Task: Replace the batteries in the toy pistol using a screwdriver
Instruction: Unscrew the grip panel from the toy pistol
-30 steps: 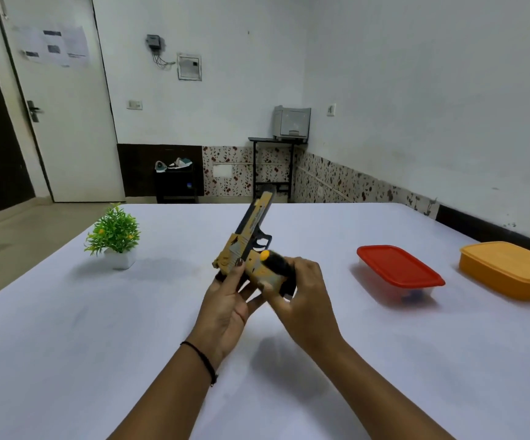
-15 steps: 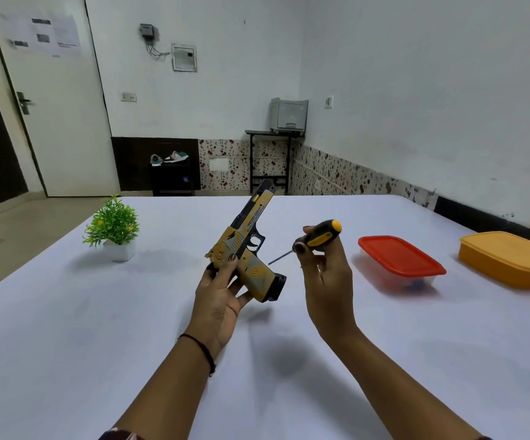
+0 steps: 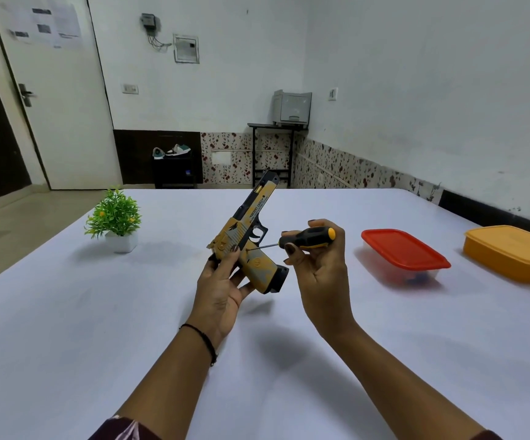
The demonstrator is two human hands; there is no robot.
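Note:
A yellow and black toy pistol (image 3: 247, 231) is held above the white table (image 3: 66, 328), barrel pointing up and away. My left hand (image 3: 222, 282) grips it around the rear of the slide and the grip. My right hand (image 3: 319, 268) holds a screwdriver (image 3: 308, 238) with a black and yellow handle between thumb and fingers. Its thin metal shaft points left and its tip touches the side of the pistol's grip, just below the trigger guard.
A small potted green plant (image 3: 115, 220) stands on the table to the left. A clear box with a red lid (image 3: 403, 250) and an orange lidded box (image 3: 514, 252) sit on the right. A door, a shoe stand and a printer table lie beyond the table.
The right hand drew the screwdriver back from behind the pistol, turned it level, then brought its tip to the side of the grip. The left hand raised the pistol slightly.

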